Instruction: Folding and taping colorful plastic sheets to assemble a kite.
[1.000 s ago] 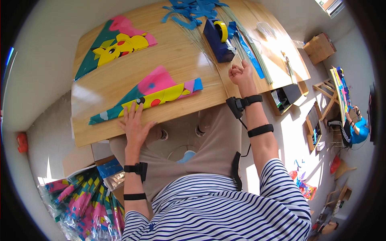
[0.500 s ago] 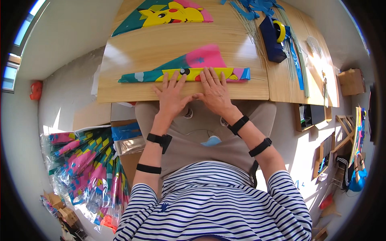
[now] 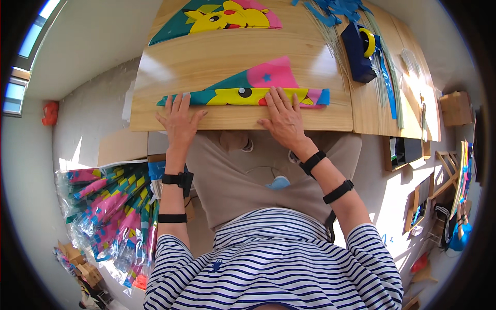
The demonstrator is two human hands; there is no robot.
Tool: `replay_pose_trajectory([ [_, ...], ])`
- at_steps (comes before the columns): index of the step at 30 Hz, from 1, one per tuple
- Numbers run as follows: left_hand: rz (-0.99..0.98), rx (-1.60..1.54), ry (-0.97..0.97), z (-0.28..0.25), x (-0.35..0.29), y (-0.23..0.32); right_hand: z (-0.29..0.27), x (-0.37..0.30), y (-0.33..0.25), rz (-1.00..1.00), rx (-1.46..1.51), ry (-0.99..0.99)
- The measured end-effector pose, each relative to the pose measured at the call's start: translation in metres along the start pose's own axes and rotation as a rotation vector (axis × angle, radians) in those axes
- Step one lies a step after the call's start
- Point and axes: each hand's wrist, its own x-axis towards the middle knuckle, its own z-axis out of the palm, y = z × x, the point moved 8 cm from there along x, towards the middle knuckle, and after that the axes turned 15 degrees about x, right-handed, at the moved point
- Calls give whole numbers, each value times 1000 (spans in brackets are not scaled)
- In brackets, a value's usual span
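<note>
A thin printed kite (image 3: pixel 227 97) in green, yellow and pink lies folded into a long narrow strip near the table's front edge. A pink and green flap with a blue star sticks up behind the strip. My left hand (image 3: pixel 181 123) rests open, fingers spread, on the strip's green left end. Flat on its right part, beside the red spot, lies my right hand (image 3: pixel 285 120), also open. Part of the print is hidden under the fingers. Farther back on the wooden table (image 3: pixel 170 72) is a second kite (image 3: pixel 227 19), folded in a fan shape with a yellow cartoon figure.
A dark blue tape dispenser (image 3: pixel 358 57) with a yellow roll stands at the right. Thin rods (image 3: pixel 385 67) and blue strips (image 3: pixel 338 8) lie around it. Bagged kites (image 3: pixel 108 212) are heaped at the lower left. An orange-red bag (image 3: pixel 50 113) hangs by the left wall.
My left hand has slid left along the strip, from beside the eye print to the green end. The right hand stays on the right part. The view has shifted slightly.
</note>
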Motion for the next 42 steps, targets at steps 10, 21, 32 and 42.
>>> replay_pose_trajectory([
  [10, 409, -325, 65, -6, 26, 115, -17, 13, -2, -55, 30, 12],
  [21, 398, -264, -27, 2, 46, 94, -31, 47, 30, -124, 46, 29],
  [32, 266, -207, -343, 29, 87, 87, -48, 95, 86, 331, -69, -230],
  [42, 399, -195, -27, -7, 12, 155, -30, 97, 86, 401, -94, -512],
])
